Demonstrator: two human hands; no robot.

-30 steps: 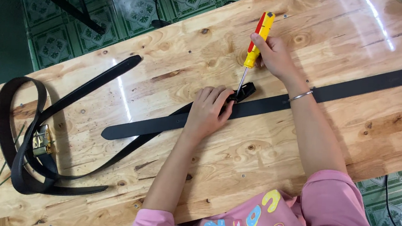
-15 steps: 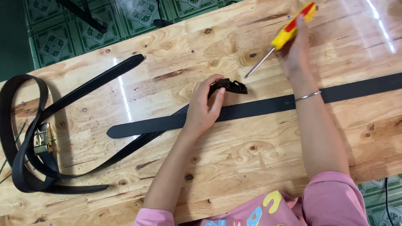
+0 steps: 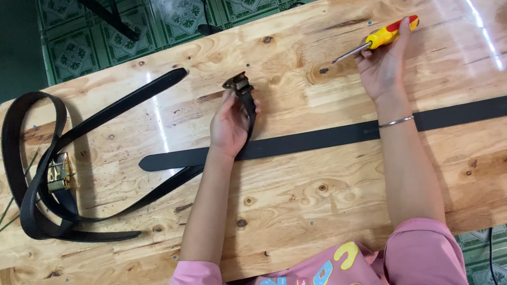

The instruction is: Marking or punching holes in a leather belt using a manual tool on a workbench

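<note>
Leather belt (image 3: 341,135) may slide: left hand (image 3: 228,128) lifts only its buckle (image 3: 238,84); right hand (image 3: 385,65) grips screwdriver (image 3: 376,39).

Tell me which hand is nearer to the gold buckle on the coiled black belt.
Left. The left hand, holding a small dark buckle piece, is mid-table, right of the gold buckle. The right hand, gripping the yellow-and-red screwdriver, is much farther right.
</note>
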